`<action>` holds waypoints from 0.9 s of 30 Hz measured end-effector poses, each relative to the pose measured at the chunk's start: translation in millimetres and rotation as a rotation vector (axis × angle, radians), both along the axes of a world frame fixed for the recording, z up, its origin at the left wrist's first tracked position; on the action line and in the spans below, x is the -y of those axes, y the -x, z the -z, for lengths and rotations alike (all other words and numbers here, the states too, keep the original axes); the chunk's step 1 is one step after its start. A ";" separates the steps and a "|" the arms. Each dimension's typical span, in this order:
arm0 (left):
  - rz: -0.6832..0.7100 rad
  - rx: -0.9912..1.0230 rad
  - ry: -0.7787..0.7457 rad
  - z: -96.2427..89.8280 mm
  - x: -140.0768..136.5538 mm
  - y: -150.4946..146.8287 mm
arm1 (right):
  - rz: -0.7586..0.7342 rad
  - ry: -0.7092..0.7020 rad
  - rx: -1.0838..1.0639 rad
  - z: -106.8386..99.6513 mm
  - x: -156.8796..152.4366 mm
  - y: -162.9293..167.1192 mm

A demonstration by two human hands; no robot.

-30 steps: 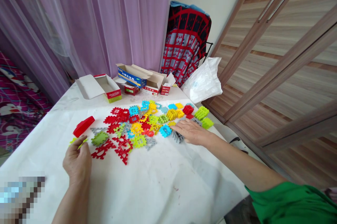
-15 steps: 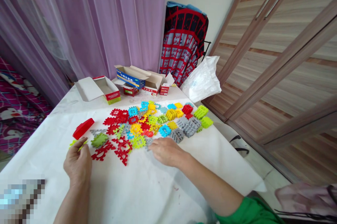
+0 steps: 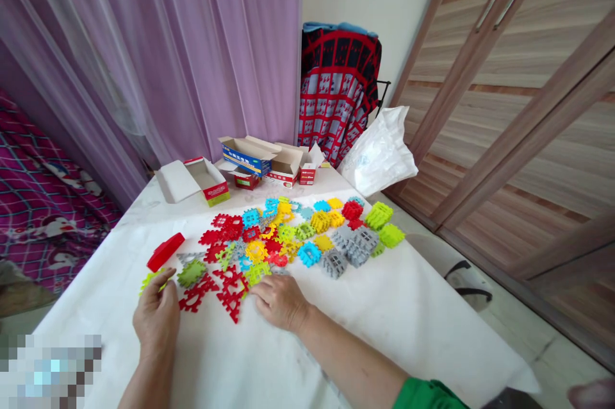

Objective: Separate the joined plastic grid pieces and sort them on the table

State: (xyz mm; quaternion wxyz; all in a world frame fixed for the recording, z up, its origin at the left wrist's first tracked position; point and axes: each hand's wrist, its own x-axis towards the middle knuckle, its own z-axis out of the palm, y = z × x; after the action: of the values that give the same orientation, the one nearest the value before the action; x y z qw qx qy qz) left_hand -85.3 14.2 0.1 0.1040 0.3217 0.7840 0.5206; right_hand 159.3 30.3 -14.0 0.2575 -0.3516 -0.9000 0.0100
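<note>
My left hand (image 3: pixel 157 316) is at the left of the table, its fingers bent around a yellow-green notched building piece (image 3: pixel 148 281) that shows beside and between them. A red block (image 3: pixel 166 251) lies just beyond it, and a flat green piece (image 3: pixel 191 274) is to its right. My right hand (image 3: pixel 281 301) is low over the table at the near edge of the pile. Its fingers are drawn together, with the tips beside a red triangular piece (image 3: pixel 231 293) and a yellow-green window piece (image 3: pixel 257 272). What they hold, if anything, is hidden.
Red, blue, yellow and grey pieces spread across the white-covered table, with grey stacks (image 3: pixel 355 245) and green stacks (image 3: pixel 379 215) at the right. Opened cardboard boxes (image 3: pixel 247 158) and a white plastic bag (image 3: pixel 379 151) stand at the back. A blurred-out object (image 3: pixel 50 367) is at lower left.
My right hand has moved left and nearer to me, from a grey piece toward the red triangular piece. My left hand stays at the yellow-green piece. The whole view has shifted slightly.
</note>
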 end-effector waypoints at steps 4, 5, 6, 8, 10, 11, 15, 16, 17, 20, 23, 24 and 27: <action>0.015 -0.055 0.078 -3.5 0.8 -1.7 | 0.017 0.040 -0.126 0.4 -0.1 0.1; 0.021 -0.070 0.101 -4.3 0.8 -1.8 | 0.022 0.066 -0.170 0.3 -0.6 -0.2; 0.034 -0.097 0.117 -4.7 0.5 -1.8 | 0.028 0.098 -0.216 0.3 -1.4 -0.6; 0.073 -0.211 0.107 -4.2 -0.5 -1.5 | 0.040 0.168 -0.317 0.1 -3.2 -1.4; 0.132 -0.390 0.060 -2.2 -2.7 -1.8 | 0.051 0.224 -0.421 -0.2 -4.9 -1.9; 0.167 -0.486 0.045 -1.1 -4.4 -2.5 | 0.055 0.244 -0.473 -0.5 -5.6 -2.1; 0.282 -0.717 0.121 1.9 -16.3 -7.5 | 0.051 0.313 -0.646 -2.5 -9.0 -3.0; 0.301 -0.729 0.153 2.2 -20.3 -8.5 | 0.053 0.325 -0.678 -2.9 -10.3 -3.5; 0.315 -0.734 0.179 2.3 -24.5 -9.2 | 0.059 0.332 -0.707 -3.0 -11.8 -4.1; 0.347 -0.756 0.220 3.1 -35.5 -9.2 | 0.108 0.346 -0.777 -1.9 -17.1 -5.9; 0.370 -0.786 0.254 5.6 -41.8 -7.0 | 0.146 0.383 -0.811 0.8 -20.8 -6.7; 0.382 -0.791 0.270 6.9 -42.8 -6.1 | 0.143 0.395 -0.811 1.7 -21.2 -6.8; 0.425 -0.806 0.305 11.7 -43.3 -3.5 | 0.114 0.421 -0.802 3.2 -21.1 -6.5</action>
State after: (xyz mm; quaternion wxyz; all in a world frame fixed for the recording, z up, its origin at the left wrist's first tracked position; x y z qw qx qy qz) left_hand -81.8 57.5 -11.6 -0.0582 0.6321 0.7462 0.2007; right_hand 165.8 51.4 -17.2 0.5086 -0.4136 -0.6869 0.3137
